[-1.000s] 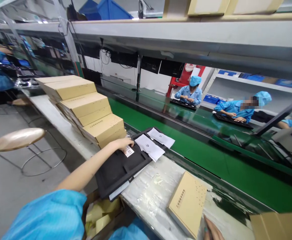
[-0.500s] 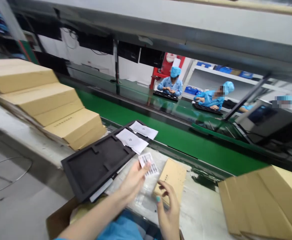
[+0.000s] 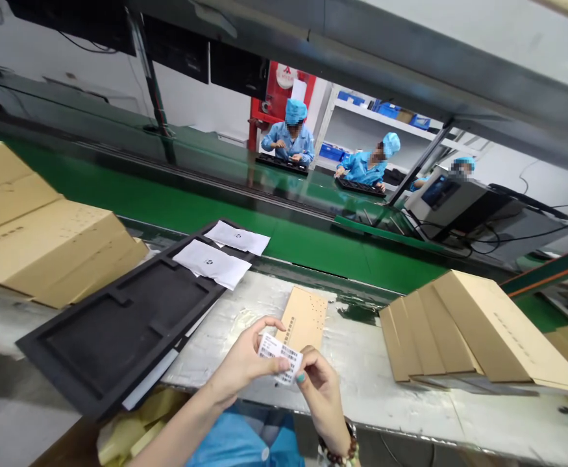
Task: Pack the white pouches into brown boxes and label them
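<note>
Our left hand (image 3: 245, 360) pinches the barcode sheet (image 3: 271, 347), print facing us for reading, presumably; our right hand (image 3: 321, 384) nips its edge, thumb to finger, probably steadying it.

The label (image 3: 284, 352) looks like smooth paper, the small carton (image 3: 306, 318) matt cardboard, the tray (image 3: 142, 318) matt foam.

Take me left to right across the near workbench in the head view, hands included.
Stacked cartons at the left, black tray, left hand, barcode label sheet, right hand, leaning cartons at the right.
</note>
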`<state>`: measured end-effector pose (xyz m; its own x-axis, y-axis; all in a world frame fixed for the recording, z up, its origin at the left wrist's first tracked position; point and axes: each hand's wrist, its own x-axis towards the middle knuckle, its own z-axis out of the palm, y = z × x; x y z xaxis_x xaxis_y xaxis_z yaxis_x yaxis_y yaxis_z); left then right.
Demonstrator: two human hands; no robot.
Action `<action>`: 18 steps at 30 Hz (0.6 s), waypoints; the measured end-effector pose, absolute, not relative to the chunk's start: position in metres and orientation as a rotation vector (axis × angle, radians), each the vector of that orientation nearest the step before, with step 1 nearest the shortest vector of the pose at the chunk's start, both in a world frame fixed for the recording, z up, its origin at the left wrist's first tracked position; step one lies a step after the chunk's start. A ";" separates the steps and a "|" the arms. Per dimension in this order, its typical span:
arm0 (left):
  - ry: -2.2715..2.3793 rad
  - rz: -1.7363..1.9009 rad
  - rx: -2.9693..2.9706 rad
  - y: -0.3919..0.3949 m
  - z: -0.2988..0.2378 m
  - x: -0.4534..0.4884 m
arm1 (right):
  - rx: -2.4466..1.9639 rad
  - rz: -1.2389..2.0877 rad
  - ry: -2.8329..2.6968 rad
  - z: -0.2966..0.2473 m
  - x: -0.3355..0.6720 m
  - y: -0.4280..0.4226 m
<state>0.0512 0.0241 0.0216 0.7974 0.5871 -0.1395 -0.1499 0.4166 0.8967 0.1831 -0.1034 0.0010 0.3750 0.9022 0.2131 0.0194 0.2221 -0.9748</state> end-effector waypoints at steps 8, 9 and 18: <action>0.384 0.434 0.777 0.009 0.015 0.059 | -1.007 0.903 -0.887 -0.015 0.167 -0.098; 0.388 0.438 0.767 0.008 0.015 0.059 | -1.009 0.907 -0.878 -0.016 0.166 -0.099; 0.471 0.473 0.677 -0.001 0.024 0.060 | -1.036 0.866 -0.847 -0.009 0.161 -0.103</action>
